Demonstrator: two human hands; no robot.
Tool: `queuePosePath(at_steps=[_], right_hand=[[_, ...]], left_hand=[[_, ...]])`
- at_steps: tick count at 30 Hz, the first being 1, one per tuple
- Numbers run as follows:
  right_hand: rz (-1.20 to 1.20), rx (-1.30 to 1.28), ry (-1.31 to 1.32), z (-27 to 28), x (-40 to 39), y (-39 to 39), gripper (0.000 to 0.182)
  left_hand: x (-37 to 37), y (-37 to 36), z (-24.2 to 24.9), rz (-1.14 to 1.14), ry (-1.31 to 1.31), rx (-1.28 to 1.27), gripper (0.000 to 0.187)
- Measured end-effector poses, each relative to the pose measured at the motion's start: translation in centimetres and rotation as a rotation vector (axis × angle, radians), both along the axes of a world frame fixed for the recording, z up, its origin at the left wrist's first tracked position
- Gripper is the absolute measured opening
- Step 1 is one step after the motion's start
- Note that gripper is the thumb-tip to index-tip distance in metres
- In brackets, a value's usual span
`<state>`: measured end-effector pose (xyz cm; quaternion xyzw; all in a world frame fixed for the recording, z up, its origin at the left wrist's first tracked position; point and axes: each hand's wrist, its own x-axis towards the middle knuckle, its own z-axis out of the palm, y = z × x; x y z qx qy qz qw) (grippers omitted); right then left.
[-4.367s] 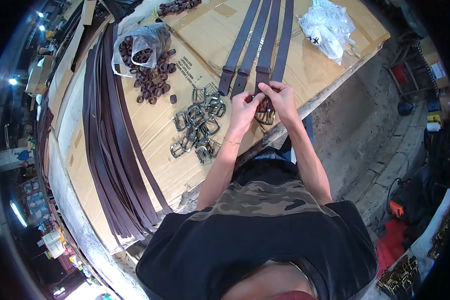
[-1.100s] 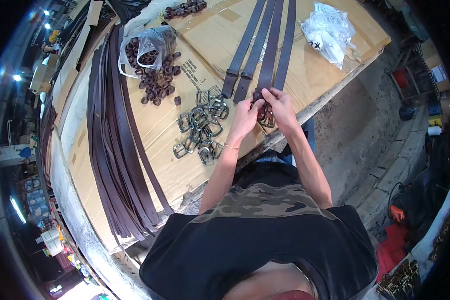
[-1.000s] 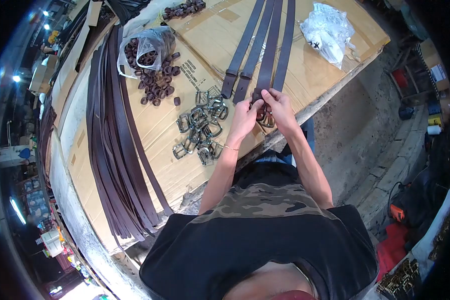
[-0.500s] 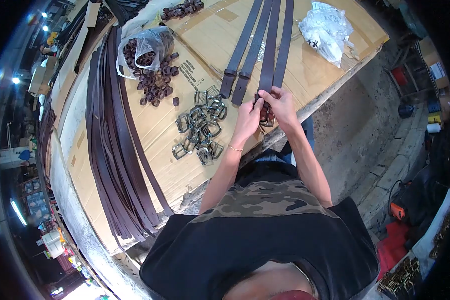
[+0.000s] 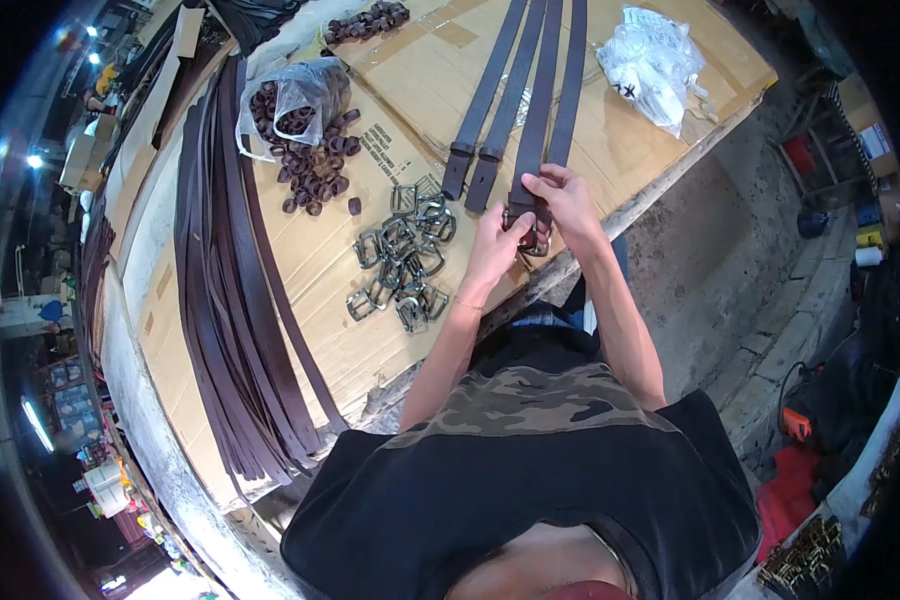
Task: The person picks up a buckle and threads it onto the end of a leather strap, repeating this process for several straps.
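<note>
A dark brown leather belt strap point(image 5: 538, 125) runs toward me, and a metal buckle point(image 5: 538, 246) shows at its near end. My left hand point(image 5: 494, 245) pinches the buckle end from the left, thumb on top. My right hand point(image 5: 572, 208) grips the strap just above, its thumb pressed on the leather and its fingers partly hidden. Three more straps lie alongside; two of them, including the left strap point(image 5: 485, 100), end in folded tips with loops. A pile of loose metal buckles point(image 5: 400, 250) lies left of my left hand.
Brown leather loops point(image 5: 310, 175) spill from a clear plastic bag point(image 5: 320, 90). A long bundle of dark straps point(image 5: 230, 300) covers the table's left side. Cardboard point(image 5: 390, 350) covers the tabletop. A crumpled white plastic bag point(image 5: 653, 65) sits near the right edge.
The near end of the strap has come into clearer view, with the buckle now showing between my hands. My left thumb has shifted down toward the buckle.
</note>
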<state>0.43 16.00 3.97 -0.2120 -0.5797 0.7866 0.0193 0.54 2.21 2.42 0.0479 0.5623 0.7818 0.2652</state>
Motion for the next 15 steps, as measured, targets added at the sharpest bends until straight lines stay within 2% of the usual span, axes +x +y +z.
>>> queuePosePath(at_steps=[2,6,8,15], right_hand=[[0.116,-0.050,0.009,0.3,0.2,0.0,0.020],[0.139,-0.008,-0.042,0.7,0.2,0.0,0.021],[-0.005,0.048,0.028,-0.7,-0.3,-0.6,0.025],[-0.042,-0.029,0.035,-0.5,-0.6,-1.6,0.026]], left_hand=[[-0.2,-0.5,-0.2,-0.015,0.014,-0.036,0.007],[-0.6,-0.9,-1.1,-0.040,0.054,-0.083,0.008],[-0.8,-1.2,-1.6,-0.061,0.095,-0.094,0.011],[-0.6,-1.9,-1.0,0.018,-0.045,-0.048,0.021]])
